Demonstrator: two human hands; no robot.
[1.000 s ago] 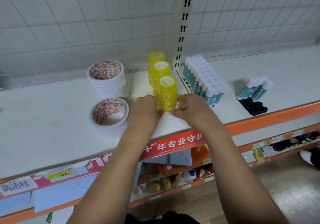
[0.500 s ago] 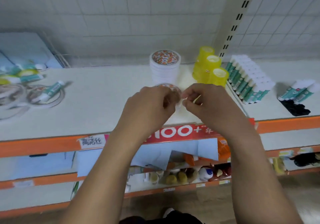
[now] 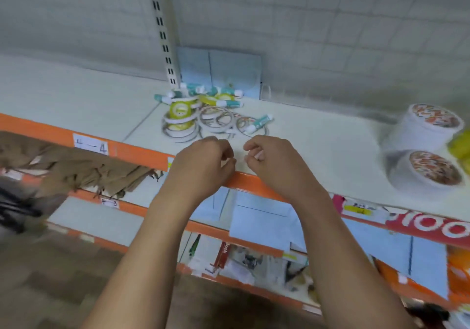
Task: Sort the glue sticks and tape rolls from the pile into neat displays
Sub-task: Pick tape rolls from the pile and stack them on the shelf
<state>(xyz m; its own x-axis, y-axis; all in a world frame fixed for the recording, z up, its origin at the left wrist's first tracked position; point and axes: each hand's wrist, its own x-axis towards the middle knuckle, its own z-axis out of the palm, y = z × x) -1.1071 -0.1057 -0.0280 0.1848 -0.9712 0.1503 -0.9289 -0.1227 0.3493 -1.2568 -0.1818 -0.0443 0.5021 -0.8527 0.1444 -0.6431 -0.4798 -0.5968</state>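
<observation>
A mixed pile point(image 3: 203, 115) of tape rolls and teal-and-white glue sticks lies on the white shelf point(image 3: 318, 140), just beyond my hands. One glue stick point(image 3: 259, 123) rests across a thin tape ring at the pile's right. My left hand point(image 3: 203, 165) and my right hand point(image 3: 274, 163) hover side by side over the shelf's orange front edge, fingers loosely curled, holding nothing. Two stacks of white tape rolls point(image 3: 429, 150) stand at the right. A bit of yellow tape point(image 3: 461, 145) shows at the far right edge.
A slotted upright post point(image 3: 162, 36) and pale blue packets point(image 3: 221, 71) stand behind the pile. The orange shelf lip point(image 3: 76, 135) carries labels. Lower shelves hold brown cloth point(image 3: 76, 168), blue paper point(image 3: 262, 221) and small goods. A wire grid backs the shelf.
My view has swung left from the sorted yellow rolls and glue stick rows to the unsorted pile. Both hands let go of the yellow tape stack and moved left, empty.
</observation>
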